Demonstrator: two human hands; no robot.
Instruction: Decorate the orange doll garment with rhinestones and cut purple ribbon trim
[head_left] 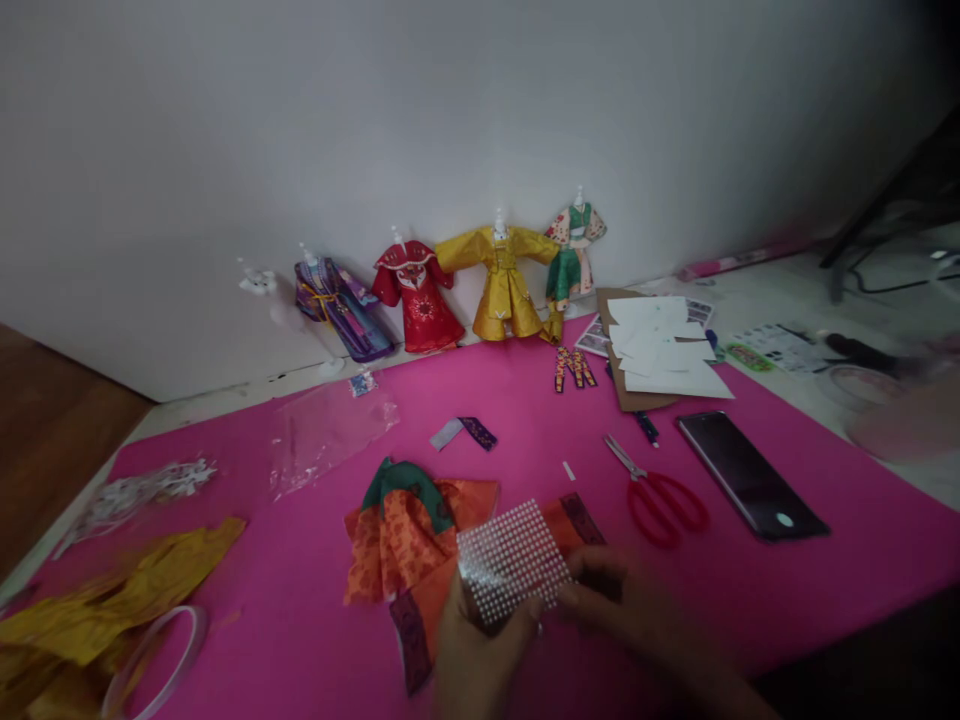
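A clear sheet dotted with rows of small white beads [514,560] is held up over the pink mat. My left hand [480,640] grips its lower left edge, thumb on top. The fingers of my right hand [600,595] pinch its lower right corner. Beneath and behind the sheet lies a small orange doll garment [401,540] with a green neck part and purple-banded ends; the sheet and my hands cover part of it. Red-handled scissors [656,495] rest to the right, blades pointing away from me.
Several dressed doll forms, among them one in a yellow robe [502,285], lean on the wall. A phone [750,475] and white papers [664,345] lie right. Yellow cloth [127,590], a tape roll [196,640] and a plastic bag [322,430] lie left.
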